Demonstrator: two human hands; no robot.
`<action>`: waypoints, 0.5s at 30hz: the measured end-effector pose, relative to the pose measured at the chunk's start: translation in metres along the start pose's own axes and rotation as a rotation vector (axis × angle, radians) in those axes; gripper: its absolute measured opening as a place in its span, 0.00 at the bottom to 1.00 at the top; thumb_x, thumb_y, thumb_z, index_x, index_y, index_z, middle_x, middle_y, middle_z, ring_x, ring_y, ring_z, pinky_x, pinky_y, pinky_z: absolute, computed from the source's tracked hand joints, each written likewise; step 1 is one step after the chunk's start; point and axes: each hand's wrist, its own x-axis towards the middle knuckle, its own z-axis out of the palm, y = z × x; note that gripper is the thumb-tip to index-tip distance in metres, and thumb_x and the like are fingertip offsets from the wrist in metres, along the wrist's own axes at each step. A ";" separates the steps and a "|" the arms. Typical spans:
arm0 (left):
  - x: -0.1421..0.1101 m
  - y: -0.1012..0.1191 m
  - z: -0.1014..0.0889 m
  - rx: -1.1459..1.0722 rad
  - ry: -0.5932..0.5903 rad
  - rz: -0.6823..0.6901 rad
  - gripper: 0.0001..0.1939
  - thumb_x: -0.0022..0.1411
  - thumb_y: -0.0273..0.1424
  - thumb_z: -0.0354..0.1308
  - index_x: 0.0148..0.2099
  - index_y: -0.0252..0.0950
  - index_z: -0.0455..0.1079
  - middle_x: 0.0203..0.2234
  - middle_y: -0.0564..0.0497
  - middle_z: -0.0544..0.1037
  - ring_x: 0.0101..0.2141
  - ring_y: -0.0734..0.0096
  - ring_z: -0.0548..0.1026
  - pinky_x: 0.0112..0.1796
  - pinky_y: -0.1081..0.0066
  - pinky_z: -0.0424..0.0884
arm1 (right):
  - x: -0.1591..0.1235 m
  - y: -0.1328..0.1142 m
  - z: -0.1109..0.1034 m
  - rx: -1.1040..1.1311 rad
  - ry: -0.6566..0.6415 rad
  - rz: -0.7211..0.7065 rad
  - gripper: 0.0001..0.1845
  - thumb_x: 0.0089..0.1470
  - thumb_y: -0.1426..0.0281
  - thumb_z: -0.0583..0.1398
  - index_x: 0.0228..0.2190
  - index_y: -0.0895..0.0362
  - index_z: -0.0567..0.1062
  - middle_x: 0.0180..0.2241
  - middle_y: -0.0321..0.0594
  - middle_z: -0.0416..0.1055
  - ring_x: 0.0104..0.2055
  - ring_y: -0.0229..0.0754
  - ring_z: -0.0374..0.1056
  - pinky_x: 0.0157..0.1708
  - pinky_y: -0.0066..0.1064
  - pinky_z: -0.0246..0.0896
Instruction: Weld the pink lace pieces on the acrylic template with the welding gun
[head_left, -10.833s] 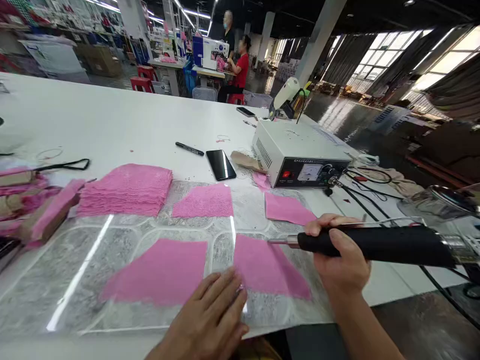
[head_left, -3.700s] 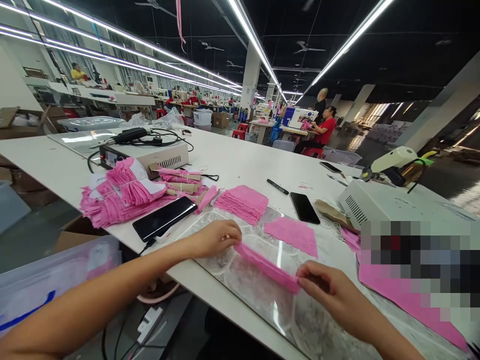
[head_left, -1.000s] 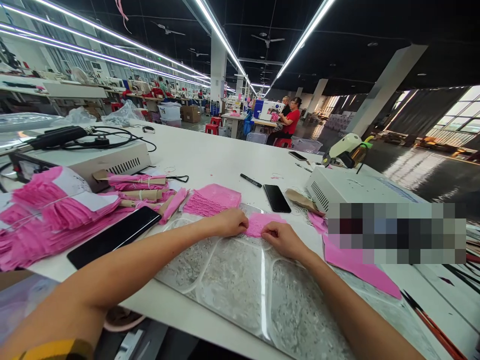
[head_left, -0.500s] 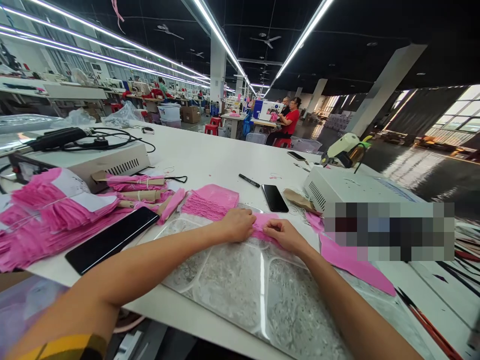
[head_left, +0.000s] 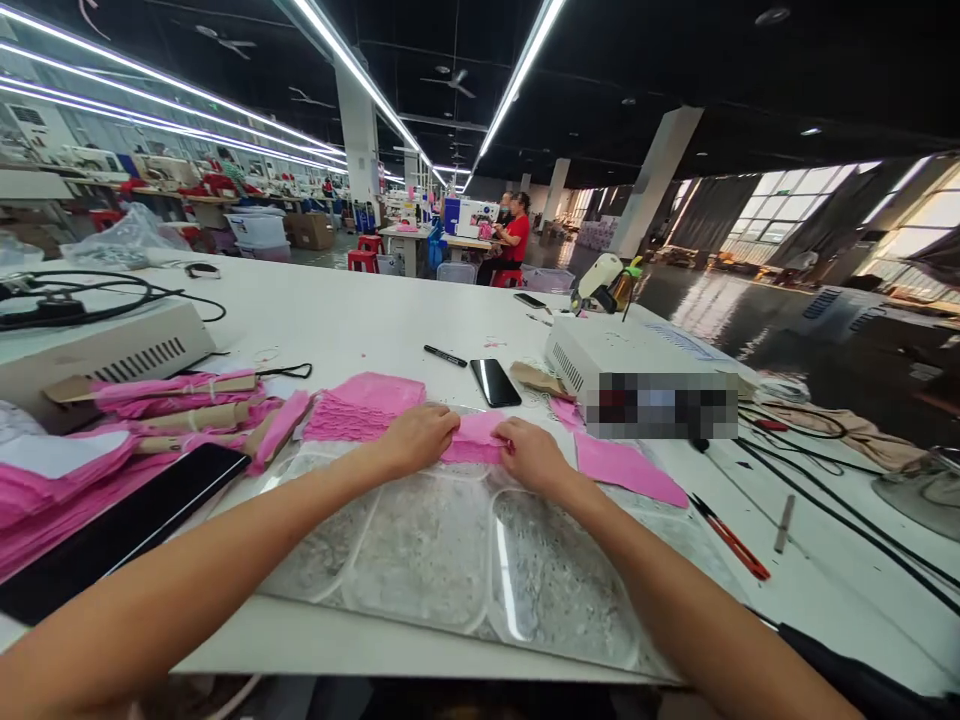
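A small pink fabric piece [head_left: 477,438] is stretched between my two hands, just above a grey stone-patterned board [head_left: 420,550]. My left hand [head_left: 421,438] pinches its left end, and my right hand [head_left: 531,455] pinches its right end. Left of it, a fanned stack of pink fabric pieces [head_left: 367,405] lies along the board's far edge, close to my left hand. To the right of my right hand, a larger pink fabric piece [head_left: 630,468] rests flat.
Bundled pink pieces [head_left: 187,410] and a large black phone [head_left: 127,525] lie left. A smaller phone [head_left: 495,382] and a marker [head_left: 445,356] lie beyond my hands. At right are a white box-shaped machine [head_left: 637,345], a red-handled cutter [head_left: 731,540] and black cables [head_left: 847,525].
The view has swung to the right, so the table's contents sit further left. Both hands still hold the small pink piece, which now shows more fully between them.
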 end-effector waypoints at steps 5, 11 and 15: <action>-0.039 -0.005 -0.011 -0.070 -0.118 0.104 0.08 0.62 0.24 0.50 0.35 0.36 0.71 0.31 0.50 0.74 0.33 0.68 0.72 0.33 0.72 0.63 | -0.041 -0.014 -0.003 -0.027 -0.097 -0.141 0.16 0.52 0.79 0.52 0.35 0.55 0.77 0.38 0.45 0.72 0.40 0.45 0.66 0.36 0.33 0.58; -0.086 -0.006 -0.016 -0.153 -0.255 0.209 0.08 0.56 0.23 0.54 0.27 0.37 0.71 0.24 0.52 0.72 0.27 0.69 0.70 0.27 0.71 0.60 | -0.069 -0.031 0.001 0.055 -0.197 -0.421 0.14 0.58 0.71 0.52 0.36 0.51 0.78 0.34 0.42 0.74 0.36 0.43 0.68 0.34 0.32 0.61; -0.076 -0.009 -0.011 -0.124 -0.192 0.021 0.09 0.59 0.24 0.52 0.33 0.37 0.74 0.31 0.50 0.76 0.32 0.66 0.73 0.30 0.72 0.63 | -0.039 -0.033 0.007 0.142 -0.137 -0.218 0.12 0.55 0.72 0.54 0.35 0.53 0.78 0.32 0.40 0.74 0.31 0.39 0.67 0.32 0.31 0.60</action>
